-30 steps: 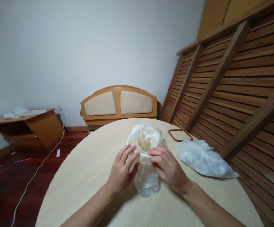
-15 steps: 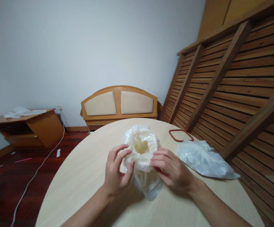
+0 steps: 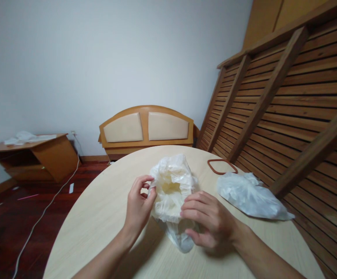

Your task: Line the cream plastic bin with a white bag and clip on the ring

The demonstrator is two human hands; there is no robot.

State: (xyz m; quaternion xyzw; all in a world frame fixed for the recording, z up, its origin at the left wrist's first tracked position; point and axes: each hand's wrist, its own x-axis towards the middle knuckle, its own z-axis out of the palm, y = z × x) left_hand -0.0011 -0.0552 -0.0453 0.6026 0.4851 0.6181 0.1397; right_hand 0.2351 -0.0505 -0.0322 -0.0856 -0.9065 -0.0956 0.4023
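Observation:
A white translucent plastic bag (image 3: 168,211) stands on the round table, its edge folded outward around a wide opening. The inside looks pale yellow; whether a container sits beneath the plastic is hidden. At the left rim, my left hand (image 3: 139,199) pinches the bag's edge between thumb and fingers. My right hand (image 3: 207,219) rests its curved fingers against the right front of the folded edge, with the thumb held apart lower down. A loose corner of the bag hangs toward me on the tabletop.
On the table (image 3: 98,217), to the right, lie a filled white plastic bag (image 3: 251,195) and a brown rounded frame (image 3: 210,167). A slatted wooden panel (image 3: 273,116) leans at the right. Behind stand a headboard (image 3: 145,131) and, at left, a low cabinet (image 3: 54,155).
The bag's opening has been pulled wider and its front fold drawn toward me. My left fingers have closed in on the rim; my right hand has shifted slightly nearer, its thumb spreading away.

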